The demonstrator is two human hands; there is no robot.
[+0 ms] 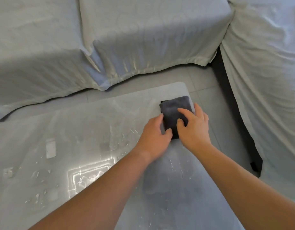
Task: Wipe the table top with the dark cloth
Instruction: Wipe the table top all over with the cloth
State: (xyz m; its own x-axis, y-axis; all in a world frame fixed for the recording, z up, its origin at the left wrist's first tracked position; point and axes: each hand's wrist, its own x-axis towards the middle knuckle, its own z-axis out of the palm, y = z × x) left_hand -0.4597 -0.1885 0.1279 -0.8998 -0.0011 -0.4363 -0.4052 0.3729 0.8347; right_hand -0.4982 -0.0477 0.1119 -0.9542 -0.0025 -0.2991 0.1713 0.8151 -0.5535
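Note:
A folded dark grey cloth (173, 108) lies flat near the far right corner of the glossy grey table top (87, 130). My left hand (154, 136) grips the cloth's left edge, thumb on top near its front corner. My right hand (194, 126) presses down on the cloth's right half with fingers spread and bent. Water droplets and wet streaks (125, 145) shine on the table to the left of my hands and near the front.
Sofas draped in pale grey sheets stand behind the table (126, 39) and to the right (268, 80). A strip of grey tiled floor (201, 78) runs between table and sofas. A dark gap (235, 103) lies beside the right sofa.

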